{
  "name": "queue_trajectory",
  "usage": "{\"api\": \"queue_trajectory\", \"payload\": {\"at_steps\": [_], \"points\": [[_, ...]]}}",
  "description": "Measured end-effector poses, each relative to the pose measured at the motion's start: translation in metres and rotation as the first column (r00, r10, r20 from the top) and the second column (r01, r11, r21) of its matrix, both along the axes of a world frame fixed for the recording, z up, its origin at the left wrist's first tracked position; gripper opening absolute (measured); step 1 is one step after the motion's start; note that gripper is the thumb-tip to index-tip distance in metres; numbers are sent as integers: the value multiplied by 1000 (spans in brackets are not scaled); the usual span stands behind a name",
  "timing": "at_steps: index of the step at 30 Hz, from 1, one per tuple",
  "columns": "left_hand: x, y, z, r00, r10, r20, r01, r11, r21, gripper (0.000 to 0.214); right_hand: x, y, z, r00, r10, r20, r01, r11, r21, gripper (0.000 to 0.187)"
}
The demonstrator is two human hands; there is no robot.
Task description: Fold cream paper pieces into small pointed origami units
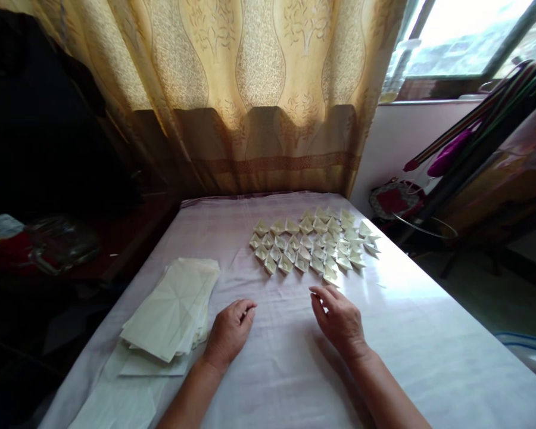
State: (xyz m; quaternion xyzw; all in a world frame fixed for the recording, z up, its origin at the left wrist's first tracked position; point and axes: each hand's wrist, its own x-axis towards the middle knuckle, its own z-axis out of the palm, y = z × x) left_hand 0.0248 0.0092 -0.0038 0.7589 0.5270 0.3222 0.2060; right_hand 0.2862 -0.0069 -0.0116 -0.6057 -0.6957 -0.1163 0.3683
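Observation:
My left hand (231,329) rests near the middle of the cloth-covered table, fingers curled and thumb against the forefinger; nothing shows in it. Beside it on the left lies a stack of creased paper sheets (176,307), the top one marked with fold lines. My right hand (339,319) is bent loosely with a gap between thumb and fingers, holding nothing. Its fingertips are just in front of the nearest folded paper piece (331,274). Beyond it, several small pointed folded paper pieces (302,260) stand in close rows.
More pale paper sheets (116,390) lie at the table's front left. A patterned curtain (261,77) hangs behind the table (268,363). On the right are a window (455,42), a bag (395,199) and leaning poles (473,128). Dark furniture with a plastic-wrapped item (62,244) stands left.

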Motion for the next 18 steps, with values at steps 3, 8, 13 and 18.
{"api": "queue_trajectory", "payload": {"at_steps": [3, 8, 13, 18], "points": [[-9, -6, 21, 991, 2, -135, 11, 995, 94, 22, -29, 5, 5, 989, 143, -41, -145, 986, -77, 25], [-52, -6, 59, 814, 288, -504, -235, 958, 166, 26, -60, 7, -4, 968, 231, -99, -245, 954, -173, 23], [-86, -3, 65, 658, 299, -691, -445, 895, -37, 42, -59, 5, -21, 953, 267, -144, -292, 935, -201, 23], [-89, -3, 57, 680, 269, -683, -452, 886, -102, 38, -55, 4, -24, 947, 270, -173, -303, 929, -211, 25]]}}
